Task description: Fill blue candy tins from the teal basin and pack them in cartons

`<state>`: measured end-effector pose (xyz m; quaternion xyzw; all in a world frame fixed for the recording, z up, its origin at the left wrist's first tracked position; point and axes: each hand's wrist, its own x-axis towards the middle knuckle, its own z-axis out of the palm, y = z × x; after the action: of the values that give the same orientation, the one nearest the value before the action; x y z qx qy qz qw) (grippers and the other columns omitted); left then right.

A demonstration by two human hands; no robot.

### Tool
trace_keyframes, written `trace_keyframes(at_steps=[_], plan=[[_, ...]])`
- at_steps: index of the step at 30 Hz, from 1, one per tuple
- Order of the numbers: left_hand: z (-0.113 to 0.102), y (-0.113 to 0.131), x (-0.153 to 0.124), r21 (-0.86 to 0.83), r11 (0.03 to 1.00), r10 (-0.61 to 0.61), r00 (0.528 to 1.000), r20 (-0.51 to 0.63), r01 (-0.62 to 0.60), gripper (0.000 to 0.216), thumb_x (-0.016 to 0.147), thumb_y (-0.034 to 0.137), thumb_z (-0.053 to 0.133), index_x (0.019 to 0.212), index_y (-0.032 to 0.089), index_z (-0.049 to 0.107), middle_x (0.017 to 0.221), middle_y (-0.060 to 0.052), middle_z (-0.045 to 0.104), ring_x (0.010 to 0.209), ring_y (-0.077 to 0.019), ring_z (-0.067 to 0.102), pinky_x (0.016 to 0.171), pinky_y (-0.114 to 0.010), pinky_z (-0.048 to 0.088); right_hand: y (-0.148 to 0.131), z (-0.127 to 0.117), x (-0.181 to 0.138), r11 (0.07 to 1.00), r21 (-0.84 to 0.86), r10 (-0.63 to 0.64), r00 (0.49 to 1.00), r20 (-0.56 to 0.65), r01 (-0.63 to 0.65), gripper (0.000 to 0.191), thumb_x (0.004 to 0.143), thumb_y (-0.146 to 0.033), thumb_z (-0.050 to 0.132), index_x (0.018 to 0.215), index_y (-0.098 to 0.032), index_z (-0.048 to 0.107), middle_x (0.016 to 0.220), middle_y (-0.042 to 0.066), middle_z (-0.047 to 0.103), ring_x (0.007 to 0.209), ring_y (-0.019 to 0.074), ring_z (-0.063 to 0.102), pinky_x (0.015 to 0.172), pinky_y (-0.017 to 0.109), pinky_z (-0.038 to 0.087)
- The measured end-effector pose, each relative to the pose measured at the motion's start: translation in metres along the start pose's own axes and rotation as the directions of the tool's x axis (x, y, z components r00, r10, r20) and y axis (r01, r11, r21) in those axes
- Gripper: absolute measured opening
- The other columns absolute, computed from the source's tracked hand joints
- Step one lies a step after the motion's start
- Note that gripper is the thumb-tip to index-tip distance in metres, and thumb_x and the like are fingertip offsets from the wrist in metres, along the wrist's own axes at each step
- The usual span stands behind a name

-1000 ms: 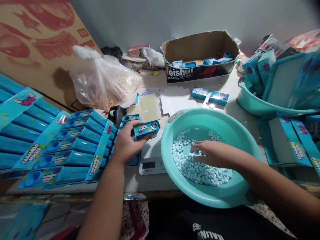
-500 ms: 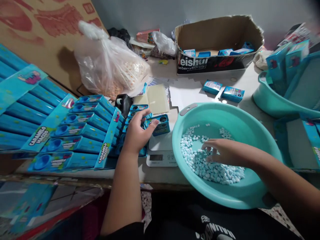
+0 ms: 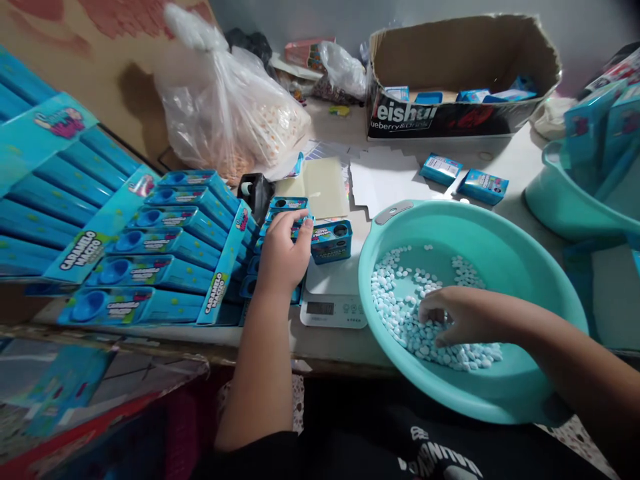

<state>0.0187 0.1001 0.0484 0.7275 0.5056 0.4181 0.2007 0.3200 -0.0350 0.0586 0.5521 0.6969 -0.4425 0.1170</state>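
My right hand [image 3: 465, 317] is inside a turquoise basin [image 3: 540, 280], fingers curled down among small pale blue candies [image 3: 420, 340]. A gap shows between its thumb and fingers. My left hand [image 3: 285, 253] rests over a row of small blue candy boxes [image 3: 287, 204], its thumb and forefinger apart; the other fingers are hidden. Beside the thumb, a blue candy box [image 3: 331, 241] with a round dark hole in its top stands on a white kitchen scale [image 3: 333, 313]. Whether the thumb touches that box I cannot tell.
Display trays of blue boxes [image 3: 150, 267] fill the left. Behind stand a plastic bag [image 3: 240, 113], a tape dispenser [image 3: 256, 192] and a cut cardboard box [image 3: 450, 120]. Two blue boxes [image 3: 483, 187] lie behind the basin. Another turquoise basin [image 3: 560, 200] stands right.
My right hand has gone lower into the candies, its fingers more curled. My left thumb and forefinger have drawn closer together beside the box on the scale. The view has shifted slightly.
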Motion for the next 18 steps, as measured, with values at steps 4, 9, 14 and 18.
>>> trace_keyframes(at_steps=[4,9,14,18], plan=[[0.000,0.000,-0.001,0.015,1.000,0.001,1.000,0.009,-0.002,0.029,0.099,0.037,0.050,0.112,0.017,0.067,0.117,-0.009,0.068,0.115,-0.0209,0.061,0.104,-0.037,0.049,0.002,0.003,0.001,1.000,-0.001,-0.023,1.000,-0.016,0.023,0.024,0.070,-0.019,0.072,0.094,-0.020,0.071,0.084,0.002,0.067,0.075,0.0187,0.060,0.065,0.029,0.040],[-0.001,-0.001,-0.001,0.014,1.000,0.004,1.000,0.009,-0.005,0.029,0.100,0.038,0.049,0.112,0.018,0.066,0.118,-0.009,0.067,0.116,-0.0209,0.061,0.103,-0.037,0.049,0.001,0.004,-0.001,1.000,0.004,0.000,1.000,-0.029,0.000,0.022,0.071,-0.018,0.070,0.092,-0.021,0.072,0.082,0.003,0.066,0.072,0.0177,0.058,0.061,0.028,0.038],[-0.004,0.005,-0.002,0.038,0.997,0.063,0.981,0.184,-0.071,0.039,0.092,0.048,0.061,0.119,0.019,0.063,0.127,-0.010,0.064,0.124,-0.0262,0.056,0.111,-0.045,0.043,-0.004,0.002,-0.002,1.000,-0.010,0.028,1.000,0.002,-0.028,0.019,0.069,-0.017,0.069,0.088,-0.019,0.071,0.079,0.003,0.066,0.069,0.0170,0.056,0.059,0.028,0.036],[-0.003,0.009,-0.006,0.179,0.975,0.069,0.947,0.315,-0.131,0.048,0.073,0.038,0.082,0.115,0.024,0.063,0.114,-0.007,0.070,0.112,-0.0318,0.062,0.117,-0.058,0.032,-0.006,0.001,-0.002,0.998,-0.027,0.055,0.998,0.017,-0.055,0.020,0.070,-0.020,0.069,0.089,-0.019,0.071,0.081,0.003,0.066,0.069,0.0176,0.057,0.058,0.029,0.036]])
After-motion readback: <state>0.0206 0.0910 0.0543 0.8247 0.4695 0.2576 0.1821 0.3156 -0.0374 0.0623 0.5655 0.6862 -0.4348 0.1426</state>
